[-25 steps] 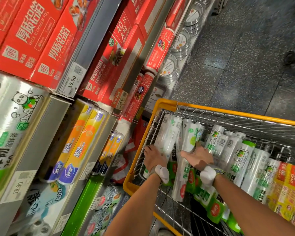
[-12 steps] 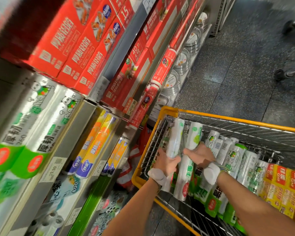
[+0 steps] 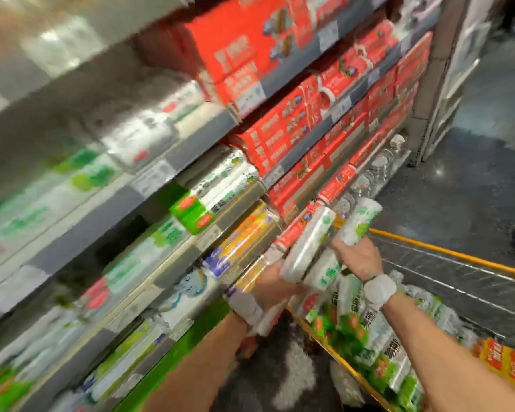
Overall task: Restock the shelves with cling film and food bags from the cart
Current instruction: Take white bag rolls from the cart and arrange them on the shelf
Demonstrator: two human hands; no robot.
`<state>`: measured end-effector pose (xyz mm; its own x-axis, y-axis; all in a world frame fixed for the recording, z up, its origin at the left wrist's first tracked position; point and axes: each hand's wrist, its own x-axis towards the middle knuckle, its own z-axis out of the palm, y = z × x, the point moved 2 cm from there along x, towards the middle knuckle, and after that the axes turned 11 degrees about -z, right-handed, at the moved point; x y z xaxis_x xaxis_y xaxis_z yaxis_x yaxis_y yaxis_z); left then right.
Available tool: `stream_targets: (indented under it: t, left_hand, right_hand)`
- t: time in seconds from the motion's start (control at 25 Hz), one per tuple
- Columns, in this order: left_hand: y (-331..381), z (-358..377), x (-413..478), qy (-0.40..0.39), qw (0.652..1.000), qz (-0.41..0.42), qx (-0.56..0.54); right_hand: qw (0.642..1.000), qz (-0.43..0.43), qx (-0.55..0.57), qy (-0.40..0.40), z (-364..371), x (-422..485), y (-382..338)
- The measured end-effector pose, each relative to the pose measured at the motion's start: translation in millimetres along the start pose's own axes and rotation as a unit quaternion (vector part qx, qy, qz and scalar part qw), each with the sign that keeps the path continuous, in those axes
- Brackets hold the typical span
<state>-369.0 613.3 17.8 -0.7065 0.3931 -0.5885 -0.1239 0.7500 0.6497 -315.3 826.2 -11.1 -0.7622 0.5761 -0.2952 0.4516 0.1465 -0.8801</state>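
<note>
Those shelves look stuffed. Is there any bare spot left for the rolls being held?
A dark gap shows left of the green-labelled rolls, though blur hides its depth. The cart is bare wire at its far end. The red boxes sit packed tight, as do the bagged rolls at its near end.

We are seeing the shelves (image 3: 289, 78) carrying red boxes (image 3: 244, 49) along their upper right stretches, with green-and-white rolls (image 3: 217, 179) lying lower down and yellow rolls (image 3: 244, 233) sitting at a lower shelf's front edge. The cart (image 3: 458, 257), standing on the floor (image 3: 458, 203), is holding green-and-white packs (image 3: 369, 331), with yellow-and-red packs (image 3: 506, 361) lying at its right end.
</note>
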Motion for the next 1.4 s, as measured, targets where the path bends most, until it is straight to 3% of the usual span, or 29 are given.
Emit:
stream_targets:
  t: [0.24,0.44,0.72,0.96,1.2,1.4]
  left_hand:
    - [-58.3,-89.2,-145.0,0.151,0.986,0.045,-0.051]
    - [-99.7,-138.2,-249.9,0.276,0.948,0.056,-0.146]
    - [-113.6,-184.9,-338.0,0.426,0.859,0.040,-0.280]
    - [-99.2,-209.9,-371.7,0.518,0.773,0.066,-0.361]
    - [-104.7,-239.0,-365.2,0.574,0.670,0.055,-0.467]
    - [-99.3,-272.7,-348.6,0.592,0.662,0.064,-0.456]
  right_hand:
    - [0.994,-0.064,0.088,0.009,32.7,-111.4,-99.3]
    - [0.984,-0.124,0.125,-0.037,85.4,-181.8,-171.3]
    - [0.948,-0.174,0.193,-0.186,151.5,-223.1,-243.5]
    - [0.901,-0.169,0.325,-0.232,162.4,-206.9,-301.0]
    - [0.917,-0.219,0.227,-0.244,179.6,-184.8,-314.4]
    - [0.921,-0.278,0.159,-0.224,187.1,-190.2,-343.2]
